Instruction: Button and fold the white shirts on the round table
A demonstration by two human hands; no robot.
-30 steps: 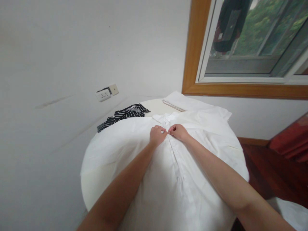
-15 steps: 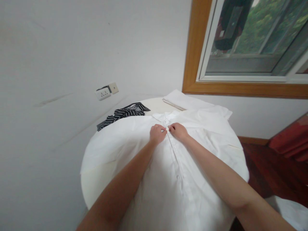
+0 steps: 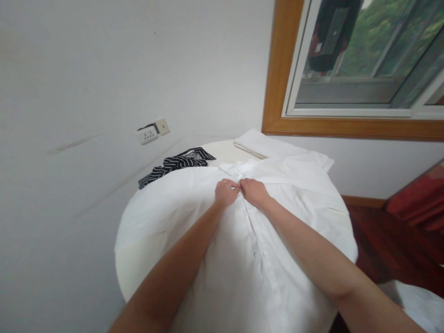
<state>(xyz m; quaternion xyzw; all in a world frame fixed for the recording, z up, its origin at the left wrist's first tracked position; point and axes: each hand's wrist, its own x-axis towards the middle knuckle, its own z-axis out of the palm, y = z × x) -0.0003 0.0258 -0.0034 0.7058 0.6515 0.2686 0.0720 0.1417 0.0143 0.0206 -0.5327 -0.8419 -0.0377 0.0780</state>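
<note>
A white shirt (image 3: 229,259) lies front side up, its collar toward the wall and its button front running down the middle. Just below the collar, my left hand (image 3: 226,192) pinches the edge of the front placket. My right hand (image 3: 255,192) pinches the same spot from the other side, and the fingertips of both hands meet there. Whatever button sits between the fingers is hidden. Lower on the placket a small button (image 3: 255,255) shows.
The shirt is spread over a round cream table (image 3: 138,263) against the wall. A black-and-white striped cloth (image 3: 183,160) lies at the back left, and folded white fabric (image 3: 256,141) at the back. A wall socket (image 3: 147,134) and a wood-framed window (image 3: 347,126) are beyond.
My right hand has moved slightly left, closing the small gap to my left hand at the placket. My left hand stays nearly in place.
</note>
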